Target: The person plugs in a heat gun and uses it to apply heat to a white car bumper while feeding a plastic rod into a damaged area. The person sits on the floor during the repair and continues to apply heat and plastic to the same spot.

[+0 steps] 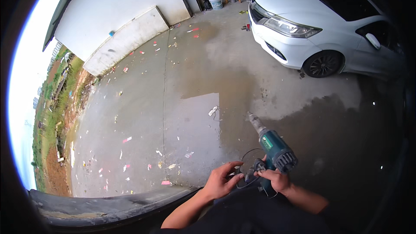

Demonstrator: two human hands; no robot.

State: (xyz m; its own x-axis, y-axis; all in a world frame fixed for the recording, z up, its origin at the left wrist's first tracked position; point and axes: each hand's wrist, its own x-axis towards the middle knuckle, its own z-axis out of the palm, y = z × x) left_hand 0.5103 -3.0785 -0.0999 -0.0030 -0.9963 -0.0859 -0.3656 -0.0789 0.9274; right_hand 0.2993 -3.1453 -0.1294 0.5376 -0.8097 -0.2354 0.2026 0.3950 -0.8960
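Heat gun (272,145) (right hand (277,180) gripping) points up-left, nozzle away.

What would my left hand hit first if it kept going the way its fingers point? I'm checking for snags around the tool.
The left hand points right, toward the black cord beside the green heat gun's handle. The cord likely comes first; depth is uncertain.

Dark green heat gun (274,147) with silver nozzle; white car (320,21); grey concrete floor (190,86) flecked with pink scraps
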